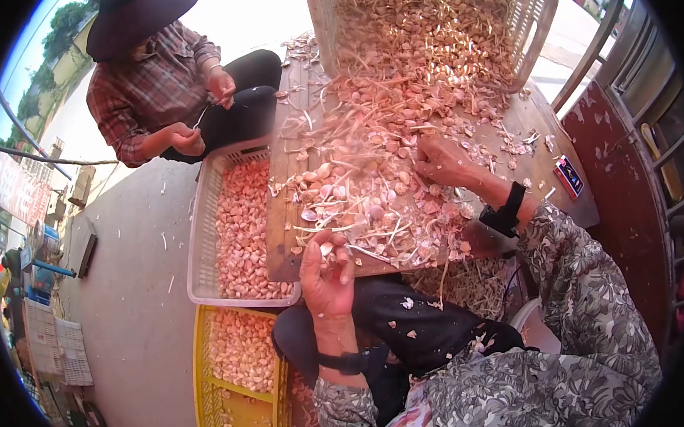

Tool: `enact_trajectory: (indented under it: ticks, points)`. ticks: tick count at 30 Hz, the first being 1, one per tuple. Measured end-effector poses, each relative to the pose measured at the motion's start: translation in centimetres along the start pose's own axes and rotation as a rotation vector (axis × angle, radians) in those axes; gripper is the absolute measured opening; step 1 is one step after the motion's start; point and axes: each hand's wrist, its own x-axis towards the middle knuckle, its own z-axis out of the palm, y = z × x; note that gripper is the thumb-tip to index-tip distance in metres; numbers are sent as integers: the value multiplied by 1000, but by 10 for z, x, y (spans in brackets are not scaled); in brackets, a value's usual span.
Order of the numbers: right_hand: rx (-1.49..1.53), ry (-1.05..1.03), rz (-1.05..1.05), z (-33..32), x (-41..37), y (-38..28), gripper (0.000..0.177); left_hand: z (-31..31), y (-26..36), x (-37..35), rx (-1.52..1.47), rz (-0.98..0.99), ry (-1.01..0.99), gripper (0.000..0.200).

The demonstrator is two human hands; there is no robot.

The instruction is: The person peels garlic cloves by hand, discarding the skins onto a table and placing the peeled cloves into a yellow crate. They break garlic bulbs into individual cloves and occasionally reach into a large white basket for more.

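Pinkish-white garlic point(378, 196) heaped on the wooden table point(281, 245)
Papery, among dry stalks point(367, 253); left hand point(327, 284) pinches a pale clove point(326, 249) at the near edge, right hand point(444, 161) at the heap, grip unclear.

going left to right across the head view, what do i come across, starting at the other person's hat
Black hat → white plastic crate of garlic cloves → left hand → right hand → black wristband on the right wrist → small blue-and-red packet
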Motion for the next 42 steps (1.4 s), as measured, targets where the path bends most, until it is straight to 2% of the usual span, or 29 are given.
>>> enact_trajectory:
  ticks: [2, 3, 5, 6, 7, 9, 10, 11, 13, 15, 17, 18, 20, 24, 26, 27, 33, 34, 35, 38, 39, 41, 42]
  points:
    - [82, 191, -59, 4, -7, 4, 17, 0, 0, 1, 1, 1, -7, 36]
    - [80, 190, -61, 7, -9, 7, 17, 1, 0, 1, 5, 3, -13, 35]
    - [651, 280, 123, 10, -12, 8, 10, 2, 1, 1, -2, 2, -24, 32]
    - [1254, 164, 359, 6, -14, 13, 9, 2, 2, 1, -6, -6, -33, 30]
    - [1254, 164, 360, 2, -15, 9, 9, 2, 2, 0, -6, -6, -32, 30]
    - [1584, 11, 300, -6, -17, 3, 8, 3, 2, 0, -11, -15, -16, 29]
    - [1423, -67, 307, -16, -22, -11, 9, 3, 1, 1, -12, -17, -17, 29]
    - [1424, -68, 308, -11, -21, -20, 9, 2, 1, 1, -9, -13, -24, 32]
    - [448, 108, -385, 1, -20, -37, 12, 1, 1, 0, -2, -9, -27, 35]
    - [189, -13, -457, 9, -21, -42, 17, 3, 1, 0, 3, -6, -29, 30]
    - [157, -152, -419, 10, -19, -48, 17, 4, 1, 0, 5, -8, -24, 30]
    - [160, -154, -420, 8, -18, -51, 17, 4, 2, 0, 6, -10, -20, 30]
    - [-20, -102, -483, 5, -16, -54, 14, 3, 2, 1, 9, -5, -21, 30]
    - [-119, -121, -469, 10, -12, -48, 15, 3, 1, 1, 3, -2, -31, 30]
    - [471, -18, -307, 18, -8, -38, 20, 3, 1, 1, 1, 4, -33, 30]
    - [472, -23, -311, 23, -7, -33, 20, 3, 1, 1, 1, 5, -34, 30]
    - [1491, -274, 254, -1, -16, -42, 15, 5, 0, 1, 22, 4, -4, 30]
    - [1160, -233, 196, -1, -10, -51, 13, 5, 0, 1, 24, 3, -4, 30]
    - [1162, -232, 197, 2, -6, -58, 13, 5, 0, 1, 26, 8, -2, 30]
    - [-72, -110, -281, 15, 3, -76, 17, 7, 0, 1, 28, 17, 1, 31]
    - [-67, -114, -283, 17, 5, -78, 17, 7, 0, 1, 29, 15, 3, 31]
    - [-236, -42, -441, 17, 7, -80, 18, 5, 0, 1, 36, 13, 0, 32]
    - [-236, -40, -433, 16, 9, -82, 18, 5, -1, 2, 41, 10, -11, 32]
